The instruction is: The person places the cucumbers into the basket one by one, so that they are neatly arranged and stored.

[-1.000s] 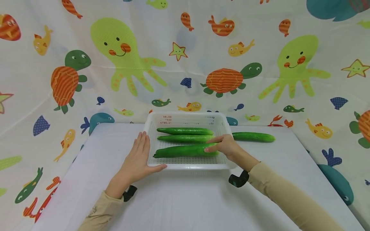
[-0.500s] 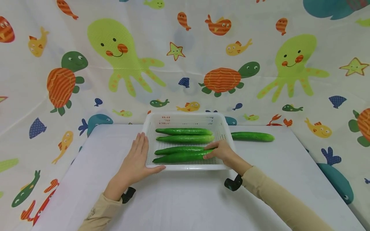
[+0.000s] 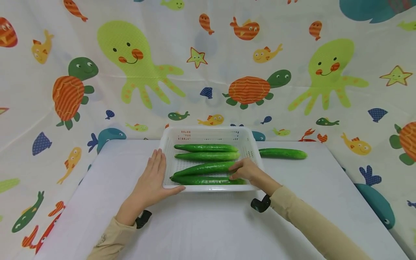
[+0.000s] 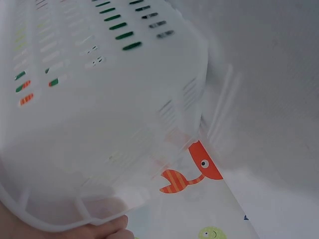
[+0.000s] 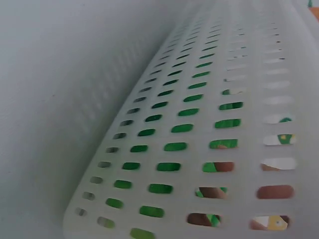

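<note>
A white slotted basket (image 3: 208,129) stands on the white table and holds several long green cucumbers laid side by side. The front cucumber (image 3: 201,180) lies flat along the near wall. The one behind it (image 3: 201,168) lies slightly slanted. My right hand (image 3: 246,171) rests with loose fingers on the right ends of these two. My left hand (image 3: 152,180) lies flat against the basket's left side, thumb along its front rim. The left wrist view shows the basket wall (image 4: 114,99) close up, and the right wrist view shows the slotted wall (image 5: 199,99) with green behind it.
One more cucumber (image 3: 282,153) lies on the table (image 3: 208,231) just right of the basket. A cloth printed with sea animals (image 3: 136,61) hangs behind and around the table. The table's left and right edges fall away onto that cloth.
My right hand has lowered the cucumber it held into the front of the basket and eased its hold. The cucumber behind it now lies slanted. The left hand stayed put.
</note>
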Action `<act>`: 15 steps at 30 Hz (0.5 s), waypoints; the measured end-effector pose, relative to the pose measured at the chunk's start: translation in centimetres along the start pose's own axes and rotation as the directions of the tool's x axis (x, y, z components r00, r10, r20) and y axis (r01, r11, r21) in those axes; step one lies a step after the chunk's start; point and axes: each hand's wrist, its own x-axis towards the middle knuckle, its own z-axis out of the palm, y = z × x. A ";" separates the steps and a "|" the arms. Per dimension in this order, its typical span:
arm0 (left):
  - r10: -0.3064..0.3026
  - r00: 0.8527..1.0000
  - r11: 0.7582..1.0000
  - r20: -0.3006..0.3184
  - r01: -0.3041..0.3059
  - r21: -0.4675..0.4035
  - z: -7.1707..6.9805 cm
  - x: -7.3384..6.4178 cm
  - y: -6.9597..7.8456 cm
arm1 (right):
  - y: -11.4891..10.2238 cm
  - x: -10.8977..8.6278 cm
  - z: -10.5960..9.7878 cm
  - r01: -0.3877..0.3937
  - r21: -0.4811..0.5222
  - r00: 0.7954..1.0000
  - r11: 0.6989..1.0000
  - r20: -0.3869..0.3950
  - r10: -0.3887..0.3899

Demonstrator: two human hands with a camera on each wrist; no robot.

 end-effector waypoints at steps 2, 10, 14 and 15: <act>0.000 1.000 1.000 0.001 0.000 0.001 0.0 0.0 0.0 | -0.2 -0.3 -0.3 0.016 0.018 1.000 1.000 0.026 -0.017; 0.003 1.000 1.000 0.003 -0.003 -0.001 -0.2 0.0 0.0 | -2.0 -1.7 -2.6 0.091 0.151 0.992 0.984 0.075 -0.103; 0.005 1.000 1.000 0.007 -0.005 0.005 -0.2 0.0 0.0 | -3.0 -2.7 -4.4 0.141 0.181 0.987 0.973 0.050 -0.153; 0.005 1.000 1.000 0.007 -0.005 0.007 -0.2 0.0 0.0 | -3.2 -3.0 -5.0 0.156 0.192 0.985 0.969 0.047 -0.168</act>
